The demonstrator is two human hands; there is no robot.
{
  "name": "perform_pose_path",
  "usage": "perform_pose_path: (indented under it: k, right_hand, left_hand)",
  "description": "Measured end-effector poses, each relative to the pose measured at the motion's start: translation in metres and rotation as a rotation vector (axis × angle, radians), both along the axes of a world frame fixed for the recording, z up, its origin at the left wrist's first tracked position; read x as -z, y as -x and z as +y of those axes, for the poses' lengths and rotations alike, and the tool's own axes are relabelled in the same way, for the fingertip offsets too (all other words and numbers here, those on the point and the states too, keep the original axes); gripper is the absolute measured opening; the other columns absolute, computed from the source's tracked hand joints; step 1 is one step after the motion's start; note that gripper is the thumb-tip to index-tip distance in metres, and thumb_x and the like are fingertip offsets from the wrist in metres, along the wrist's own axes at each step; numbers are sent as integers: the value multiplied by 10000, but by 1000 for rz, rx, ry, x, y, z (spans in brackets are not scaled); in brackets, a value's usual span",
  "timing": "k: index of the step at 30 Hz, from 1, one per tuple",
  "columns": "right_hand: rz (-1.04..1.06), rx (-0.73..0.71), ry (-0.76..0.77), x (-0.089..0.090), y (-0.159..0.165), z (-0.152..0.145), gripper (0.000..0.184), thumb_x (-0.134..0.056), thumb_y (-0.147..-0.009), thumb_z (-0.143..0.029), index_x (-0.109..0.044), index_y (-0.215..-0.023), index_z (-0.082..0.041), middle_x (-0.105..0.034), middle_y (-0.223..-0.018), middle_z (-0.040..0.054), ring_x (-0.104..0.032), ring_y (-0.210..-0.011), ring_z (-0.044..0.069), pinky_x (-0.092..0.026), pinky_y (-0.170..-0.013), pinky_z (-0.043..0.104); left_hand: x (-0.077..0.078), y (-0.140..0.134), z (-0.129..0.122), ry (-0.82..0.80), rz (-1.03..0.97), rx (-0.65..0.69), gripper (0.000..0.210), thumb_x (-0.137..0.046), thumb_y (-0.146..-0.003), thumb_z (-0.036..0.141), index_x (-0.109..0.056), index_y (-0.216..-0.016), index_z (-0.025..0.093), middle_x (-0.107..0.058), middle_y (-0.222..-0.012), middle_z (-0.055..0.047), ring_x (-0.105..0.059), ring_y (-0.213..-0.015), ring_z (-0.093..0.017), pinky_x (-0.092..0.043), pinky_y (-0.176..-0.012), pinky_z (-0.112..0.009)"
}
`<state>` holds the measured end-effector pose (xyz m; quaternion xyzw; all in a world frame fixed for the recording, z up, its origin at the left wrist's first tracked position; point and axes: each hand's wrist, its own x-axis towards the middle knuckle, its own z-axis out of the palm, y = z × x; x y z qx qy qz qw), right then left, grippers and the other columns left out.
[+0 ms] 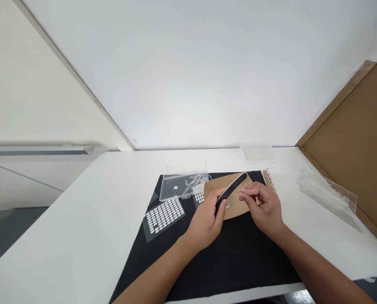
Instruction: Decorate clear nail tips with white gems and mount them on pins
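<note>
While the head view has both hands close together, the black bar is the thing to track: it's in the left hand, near end wrapped by thumb and fingers, held over a brown sheet. Long axis slants, from the left hand out to the far right, free end pointing away from the person. Right hand sits just right of the bar, thumb and fingertips drawn into a narrow pinch; can't tell if anything small is in it. Pinch looks apart from the bar, at its right long side, nearer its middle than its free tip. Key relation, my judgement: that small gap between pinch and bar, with the left hand fixing the slant and the right hand nearer the free end. Around the bar: white-dot card well left, clear box with clear bits left and beyond the left hand, strip of metal clips right of the free end, clear tray well to the right, black mat below and nearer the person. Small white bits lie just right of its gripped end.
</note>
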<state>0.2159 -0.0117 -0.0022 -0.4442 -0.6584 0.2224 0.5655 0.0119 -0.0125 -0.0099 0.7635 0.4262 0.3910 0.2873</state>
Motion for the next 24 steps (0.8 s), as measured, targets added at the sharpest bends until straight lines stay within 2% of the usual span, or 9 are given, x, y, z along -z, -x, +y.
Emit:
perform_pose_path:
  k: [5, 8, 10, 14, 19, 24]
  right_hand:
    - [-70, -5, -125, 3, 3, 1, 101, -682, -1004, -177, -678, -919, -231, -720, -897, 28, -677, -811, 170, -528, -684, 323]
    - [-145, 17, -200, 2, 5, 1, 115, -662, -1008, -142, -667, -937, -232, -720, -891, 31, -684, -828, 175, -550, -706, 330]
    - [-185, 23, -241, 1, 6, 1, 127, -650, -1009, -126, -661, -946, -235, -720, -882, 34, -682, -822, 178, -558, -694, 328]
    - [-224, 50, -282, 1, 7, 1, 129, -651, -1005, -114, -659, -965, -237, -713, -871, 33, -678, -807, 177, -568, -678, 325]
    - [-246, 33, -306, 4, 6, 3, 162, -651, -997, -73, -647, -1004, -235, -711, -898, 35, -688, -848, 179, -583, -730, 328]
    - [-365, 66, -284, 9, 5, 2, 121, -630, -1017, -119, -613, -993, -237, -682, -857, 35, -673, -801, 187, -549, -697, 323]
  left_hand:
    - [-6, -1, -2, -10, 11, 48, 317, -447, -1095, 307, -625, -1351, 251, -764, -1175, -99, -751, -1037, -240, -603, -920, -364]
    - [-6, 0, -2, -24, 29, 21, 275, -463, -1082, 312, -670, -1249, 242, -769, -991, -68, -748, -861, -222, -593, -781, -334]
    - [-6, 0, -2, -43, 35, 2, 262, -474, -1077, 311, -680, -1221, 236, -759, -925, -54, -741, -810, -211, -581, -738, -316]
    - [-6, 0, -3, -94, 41, -32, 243, -488, -1073, 297, -687, -1192, 224, -762, -919, -46, -757, -848, -206, -585, -752, -297]
    - [-4, -1, -3, -192, 71, -61, 232, -500, -1073, 263, -670, -1217, 198, -768, -934, -47, -774, -882, -201, -609, -792, -289]
    - [5, 0, -1, -310, 128, -74, 230, -520, -1076, 224, -631, -1274, 189, -792, -1061, -73, -786, -962, -207, -631, -852, -305]
